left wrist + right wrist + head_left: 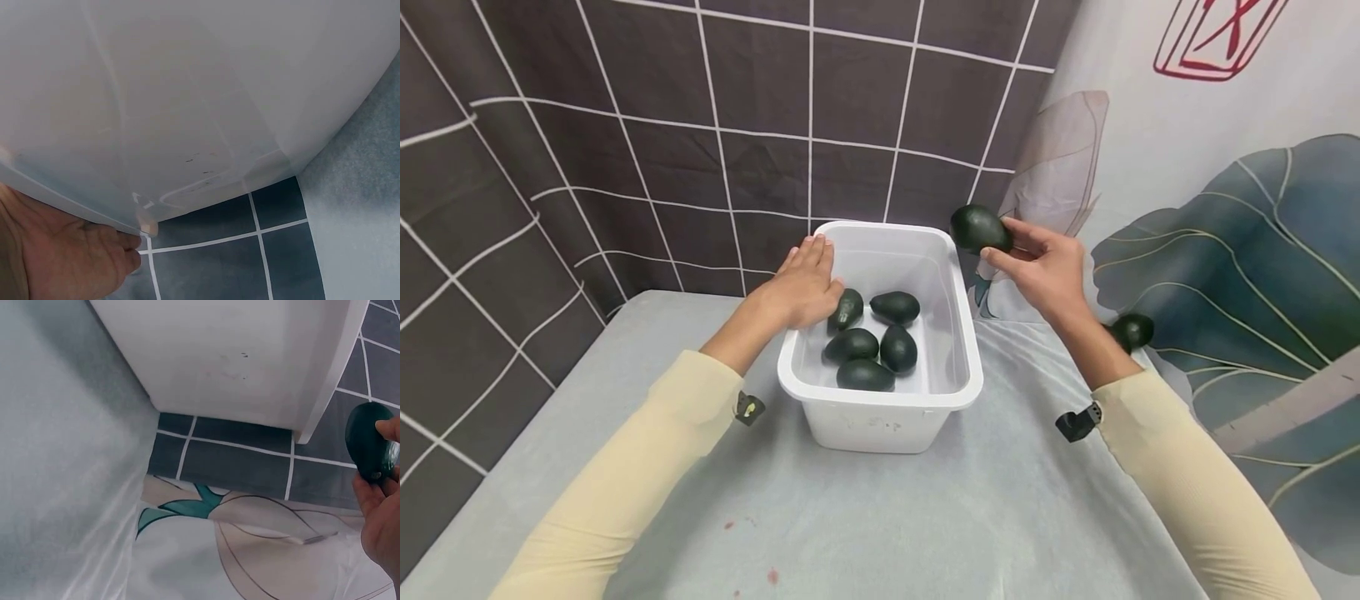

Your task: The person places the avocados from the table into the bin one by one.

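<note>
Currently we note the right hand (1047,268) pinching an avocado (980,228) beside the tub (958,392); left hand (805,283) rests flat on its rim.

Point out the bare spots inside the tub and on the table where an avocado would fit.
Inside the white tub, the far right corner is bare; five avocados crowd the left and near side. The table lies open in front of the tub, between both sleeves.
</note>
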Action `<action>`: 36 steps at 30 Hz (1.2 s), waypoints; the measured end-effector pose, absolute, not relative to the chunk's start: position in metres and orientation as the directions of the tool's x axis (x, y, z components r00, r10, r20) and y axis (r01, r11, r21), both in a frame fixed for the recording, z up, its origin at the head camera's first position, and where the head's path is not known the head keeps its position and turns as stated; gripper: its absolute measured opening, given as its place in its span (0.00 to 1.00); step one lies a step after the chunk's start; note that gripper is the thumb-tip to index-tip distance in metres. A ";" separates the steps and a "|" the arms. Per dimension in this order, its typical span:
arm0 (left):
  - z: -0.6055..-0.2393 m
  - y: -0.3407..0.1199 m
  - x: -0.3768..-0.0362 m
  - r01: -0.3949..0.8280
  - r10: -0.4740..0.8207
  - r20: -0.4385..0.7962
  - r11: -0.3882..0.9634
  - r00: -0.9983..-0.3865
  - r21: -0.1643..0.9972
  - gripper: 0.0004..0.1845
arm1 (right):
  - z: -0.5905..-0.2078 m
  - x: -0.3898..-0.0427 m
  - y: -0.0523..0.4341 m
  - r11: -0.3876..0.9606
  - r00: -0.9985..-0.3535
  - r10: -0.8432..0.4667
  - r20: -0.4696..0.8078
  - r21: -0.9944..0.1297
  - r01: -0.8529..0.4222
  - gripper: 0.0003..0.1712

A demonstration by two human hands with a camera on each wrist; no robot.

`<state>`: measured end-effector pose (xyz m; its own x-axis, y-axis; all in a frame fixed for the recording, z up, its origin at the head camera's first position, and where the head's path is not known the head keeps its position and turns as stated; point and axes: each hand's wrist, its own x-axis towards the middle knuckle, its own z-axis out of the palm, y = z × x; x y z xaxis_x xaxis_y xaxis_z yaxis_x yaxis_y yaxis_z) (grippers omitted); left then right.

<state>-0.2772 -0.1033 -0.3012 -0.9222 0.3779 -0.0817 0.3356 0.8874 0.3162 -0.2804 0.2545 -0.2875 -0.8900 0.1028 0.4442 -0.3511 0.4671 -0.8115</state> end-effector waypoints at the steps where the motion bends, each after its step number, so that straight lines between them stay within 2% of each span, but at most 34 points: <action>1: -0.301 -0.104 -0.277 0.335 0.377 -0.082 0.888 -0.923 0.316 0.43 | -0.287 -0.281 0.253 0.465 -0.889 0.097 0.448 -0.810 -0.358 0.32; 17: -0.301 -0.104 -0.276 0.338 0.380 -0.076 0.885 -0.922 0.321 0.43 | -0.288 -0.285 0.230 0.514 -0.904 -0.019 0.427 -0.771 -0.375 0.31; 23: -0.300 -0.103 -0.276 0.339 0.380 -0.079 0.887 -0.921 0.314 0.43 | -0.291 -0.287 0.225 0.501 -0.899 -0.061 0.433 -0.766 -0.403 0.30; 31: -0.301 -0.103 -0.276 0.346 0.384 -0.072 0.886 -0.920 0.309 0.43 | -0.298 -0.289 0.216 0.455 -0.921 -0.091 0.377 -0.807 -0.376 0.31; 36: -0.300 -0.103 -0.275 0.345 0.383 -0.071 0.886 -0.921 0.309 0.42 | -0.301 -0.290 0.213 0.481 -0.919 -0.117 0.375 -0.788 -0.383 0.31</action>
<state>-0.2751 -0.1031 -0.2996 -0.9210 0.3829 -0.0715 0.3445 0.8864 0.3091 -0.2898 0.2133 -0.3014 -0.9195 -0.1174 0.3753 -0.3832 0.4812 -0.7884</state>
